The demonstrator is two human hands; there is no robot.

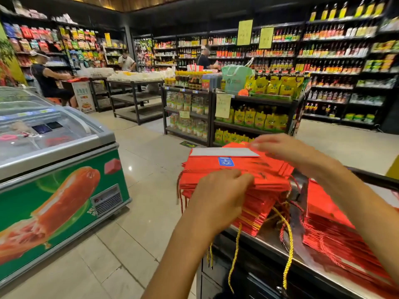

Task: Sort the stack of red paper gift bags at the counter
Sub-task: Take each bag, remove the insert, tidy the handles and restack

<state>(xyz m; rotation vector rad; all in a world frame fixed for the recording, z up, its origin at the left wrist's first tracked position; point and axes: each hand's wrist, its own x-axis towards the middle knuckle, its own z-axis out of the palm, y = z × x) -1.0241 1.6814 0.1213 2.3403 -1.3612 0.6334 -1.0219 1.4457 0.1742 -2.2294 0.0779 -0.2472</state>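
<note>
A thick stack of flat red paper gift bags (216, 169) lies on the steel counter (269, 240), overhanging its left end. The top bag shows a white strip and a blue label. My left hand (218, 195) sits on the near side of the stack, fingers curled round the edges of the upper bags. My right hand (280, 147) reaches over the far right corner of the stack; it is blurred, with fingers stretched out, touching the top bags. A second pile of red bags (332, 231) lies to the right on the counter. Red and yellow cord handles (288, 240) hang off the front.
A chest freezer (54, 169) with a sausage picture stands to the left across a tiled aisle. Shelving racks (237, 111) with yellow pouches stand beyond the counter. Three people are at the back of the shop. A dark rail (375, 178) runs behind the counter at right.
</note>
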